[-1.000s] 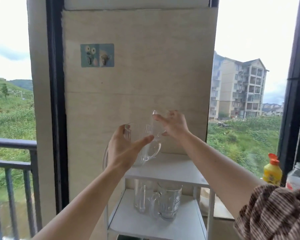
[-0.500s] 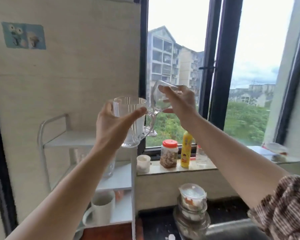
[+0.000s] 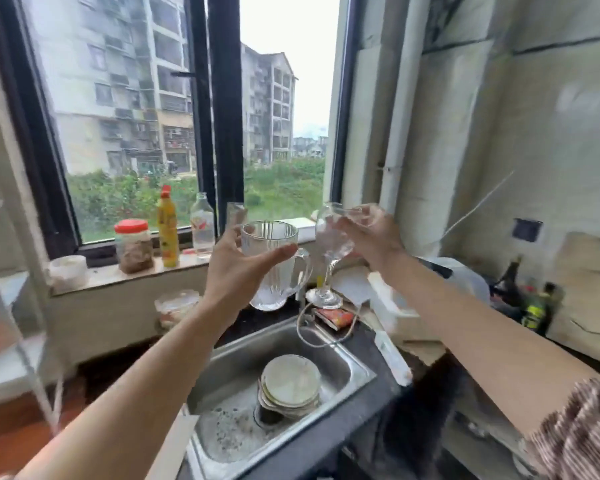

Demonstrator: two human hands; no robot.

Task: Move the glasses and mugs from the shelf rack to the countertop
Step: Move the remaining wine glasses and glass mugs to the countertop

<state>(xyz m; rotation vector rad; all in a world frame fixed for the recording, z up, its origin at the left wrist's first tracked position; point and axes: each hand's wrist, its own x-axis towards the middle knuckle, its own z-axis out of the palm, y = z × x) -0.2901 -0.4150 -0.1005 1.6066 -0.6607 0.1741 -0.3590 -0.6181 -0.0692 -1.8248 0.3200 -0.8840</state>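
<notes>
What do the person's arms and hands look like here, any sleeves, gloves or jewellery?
Both hands are bare: no gloves, and no rings or watch visible on the left hand or right hand. The left forearm is uncovered right to the frame edge. The right forearm is bare too, with a brown-and-cream striped knit sleeve pushed up near the elbow. Motion blur hides finer detail.

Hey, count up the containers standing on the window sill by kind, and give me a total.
Bottles: 2, the yellow bottle and the clear bottle
Jars: 1, the red-lidded jar
White cups: 1, the white cup
Total: 4
</notes>
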